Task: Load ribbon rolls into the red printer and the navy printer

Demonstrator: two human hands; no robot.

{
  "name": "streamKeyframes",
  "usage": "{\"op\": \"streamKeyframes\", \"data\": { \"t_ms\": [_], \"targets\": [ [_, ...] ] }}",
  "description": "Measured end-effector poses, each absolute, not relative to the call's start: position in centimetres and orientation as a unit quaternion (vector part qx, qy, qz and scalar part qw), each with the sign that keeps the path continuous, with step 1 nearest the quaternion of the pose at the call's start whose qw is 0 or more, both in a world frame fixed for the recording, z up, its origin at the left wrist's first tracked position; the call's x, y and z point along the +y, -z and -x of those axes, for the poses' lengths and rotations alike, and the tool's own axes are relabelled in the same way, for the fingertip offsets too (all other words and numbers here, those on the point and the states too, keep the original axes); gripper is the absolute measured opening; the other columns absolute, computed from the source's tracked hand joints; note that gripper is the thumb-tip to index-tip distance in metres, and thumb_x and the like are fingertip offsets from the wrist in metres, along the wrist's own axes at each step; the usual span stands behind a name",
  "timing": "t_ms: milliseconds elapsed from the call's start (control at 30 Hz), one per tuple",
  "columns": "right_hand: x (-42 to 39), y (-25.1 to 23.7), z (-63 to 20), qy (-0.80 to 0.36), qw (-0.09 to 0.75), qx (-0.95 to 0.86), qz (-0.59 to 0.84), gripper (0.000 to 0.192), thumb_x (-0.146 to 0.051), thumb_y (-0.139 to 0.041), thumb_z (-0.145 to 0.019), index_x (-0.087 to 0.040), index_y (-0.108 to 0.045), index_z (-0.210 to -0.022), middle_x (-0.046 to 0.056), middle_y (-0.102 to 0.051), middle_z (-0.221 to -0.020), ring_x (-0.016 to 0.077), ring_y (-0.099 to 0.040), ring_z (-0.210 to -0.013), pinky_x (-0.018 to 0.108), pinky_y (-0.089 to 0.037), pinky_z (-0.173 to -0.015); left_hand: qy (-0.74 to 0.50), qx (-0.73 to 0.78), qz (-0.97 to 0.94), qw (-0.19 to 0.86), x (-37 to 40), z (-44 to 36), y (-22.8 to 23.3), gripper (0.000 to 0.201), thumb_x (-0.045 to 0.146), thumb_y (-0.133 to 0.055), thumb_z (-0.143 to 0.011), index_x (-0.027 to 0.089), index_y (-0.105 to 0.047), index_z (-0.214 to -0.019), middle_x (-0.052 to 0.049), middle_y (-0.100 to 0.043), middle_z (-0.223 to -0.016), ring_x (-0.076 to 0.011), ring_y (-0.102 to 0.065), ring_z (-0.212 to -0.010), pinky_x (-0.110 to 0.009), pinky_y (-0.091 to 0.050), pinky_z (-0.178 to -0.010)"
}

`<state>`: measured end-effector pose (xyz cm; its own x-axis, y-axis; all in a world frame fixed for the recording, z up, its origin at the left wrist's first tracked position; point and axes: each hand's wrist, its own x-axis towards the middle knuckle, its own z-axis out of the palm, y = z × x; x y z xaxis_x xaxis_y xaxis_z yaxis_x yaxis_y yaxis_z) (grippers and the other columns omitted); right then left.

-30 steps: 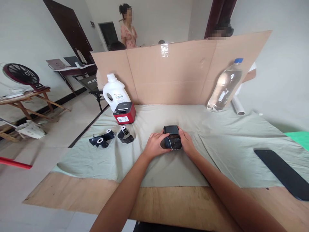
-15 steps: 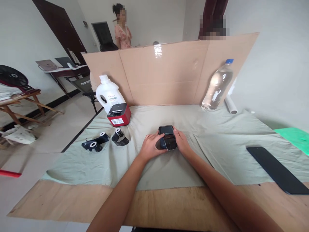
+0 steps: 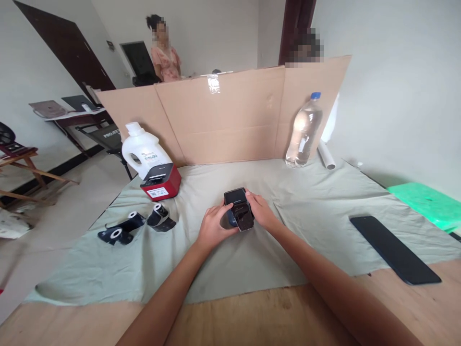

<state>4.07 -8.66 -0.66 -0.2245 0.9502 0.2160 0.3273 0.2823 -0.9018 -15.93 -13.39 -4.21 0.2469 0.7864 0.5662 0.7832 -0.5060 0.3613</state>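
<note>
Both my hands hold a small dark portable printer low over the middle of the cloth. A black glossy strip, which looks like printer paper, hangs over its near side. My left hand grips the left side, its thumb on top near the strip. On the right edge my right hand has its fingers closed; part of them is hidden behind the device. To the left lie partly unwound rolls of black paper: one roll nearer me, and two more rolls farther left.
A red and black receipt printer stands before a white jug at the back left. A clear bottle leans by the cardboard screen. A black phone-like slab lies right, near a green stool. Two people are beyond the screen.
The view has swung to the right, so everything sits farther left. The black strip on the portable printer now reaches a little lower and is tilted more. Both hands keep their hold.
</note>
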Motion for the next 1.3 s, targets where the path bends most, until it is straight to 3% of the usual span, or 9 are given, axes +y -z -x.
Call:
{"op": "streamKeyframes", "data": {
  "t_ms": [200,533,667,933,1100,1233,1300],
  "targets": [
    [-5.5,0.3,-8.3,-0.405,0.397,-0.659,0.493,0.054,-0.061,-0.032,-0.095,-0.019,-0.063,-0.080,0.005,-0.070,-0.085,0.0219,-0.061,-0.085,0.033,-0.044,-0.081,-0.337,0.486,-0.806,0.030,-9.6,11.8,4.3,0.069,0.033,-0.088,-0.064,0.024,-0.060,-0.127,-0.012,-0.069,-0.129,-0.0301,-0.069,-0.113,-0.046,-0.054,-0.098],
    [-1.5,0.1,-18.6,-0.318,0.459,-0.572,0.601,0.059,-0.069,-0.034,-0.091,-0.020,-0.065,-0.075,0.007,-0.072,-0.085,0.0237,-0.062,-0.086,0.035,-0.045,-0.085,-0.320,0.426,-0.841,0.095,-0.9,-0.2,3.9,0.071,0.041,-0.086,-0.067,0.024,-0.060,-0.131,-0.012,-0.068,-0.131,-0.0318,-0.067,-0.116,-0.048,-0.049,-0.103],
    [-0.9,1.2,-22.6,-0.312,0.485,-0.529,0.623,0.066,-0.074,-0.035,-0.090,-0.018,-0.070,-0.085,0.010,-0.075,-0.097,0.0259,-0.063,-0.097,0.037,-0.045,-0.094,-0.300,0.401,-0.856,0.130,1.6,-4.7,4.1,0.074,0.043,-0.086,-0.067,0.023,-0.060,-0.133,-0.014,-0.067,-0.133,-0.0346,-0.061,-0.126,-0.051,-0.046,-0.107],
    [0.1,3.5,-25.8,-0.277,0.582,-0.486,0.590,0.070,-0.070,-0.038,-0.092,-0.014,-0.069,-0.119,0.012,-0.068,-0.130,0.0250,-0.056,-0.126,0.040,-0.036,-0.113,-0.296,0.373,-0.868,0.143,5.1,-9.1,4.0,0.072,0.038,-0.085,-0.067,0.021,-0.059,-0.133,-0.014,-0.063,-0.138,-0.0337,-0.060,-0.124,-0.047,-0.045,-0.107],
    [0.8,3.9,-26.0,-0.270,0.561,-0.477,0.620,0.067,-0.066,-0.038,-0.093,-0.014,-0.069,-0.122,0.014,-0.068,-0.130,0.0266,-0.057,-0.126,0.044,-0.035,-0.114,-0.277,0.406,-0.856,0.159,4.5,-9.3,4.7,0.077,0.039,-0.082,-0.072,0.025,-0.053,-0.141,-0.014,-0.052,-0.151,-0.0353,-0.056,-0.130,-0.050,-0.043,-0.108],
    [1.2,2.6,-25.5,-0.122,0.561,-0.497,0.651,0.065,-0.063,-0.042,-0.092,-0.011,-0.068,-0.122,0.020,-0.065,-0.133,0.0311,-0.054,-0.130,0.052,-0.032,-0.116,-0.278,0.441,-0.837,0.165,2.5,-5.4,3.7,0.084,0.036,-0.072,-0.082,0.027,-0.034,-0.156,-0.012,-0.045,-0.157,-0.0335,-0.049,-0.138,-0.052,-0.040,-0.111],
    [1.2,1.5,-24.4,-0.044,0.564,-0.544,0.620,0.059,-0.058,-0.046,-0.093,-0.014,-0.065,-0.125,0.020,-0.062,-0.136,0.0317,-0.052,-0.133,0.056,-0.030,-0.116,-0.323,0.468,-0.812,0.135,1.4,-0.7,2.6,0.077,0.032,-0.067,-0.086,0.024,-0.034,-0.155,-0.011,-0.047,-0.155,-0.0301,-0.048,-0.140,-0.048,-0.037,-0.115]
  ]
}}
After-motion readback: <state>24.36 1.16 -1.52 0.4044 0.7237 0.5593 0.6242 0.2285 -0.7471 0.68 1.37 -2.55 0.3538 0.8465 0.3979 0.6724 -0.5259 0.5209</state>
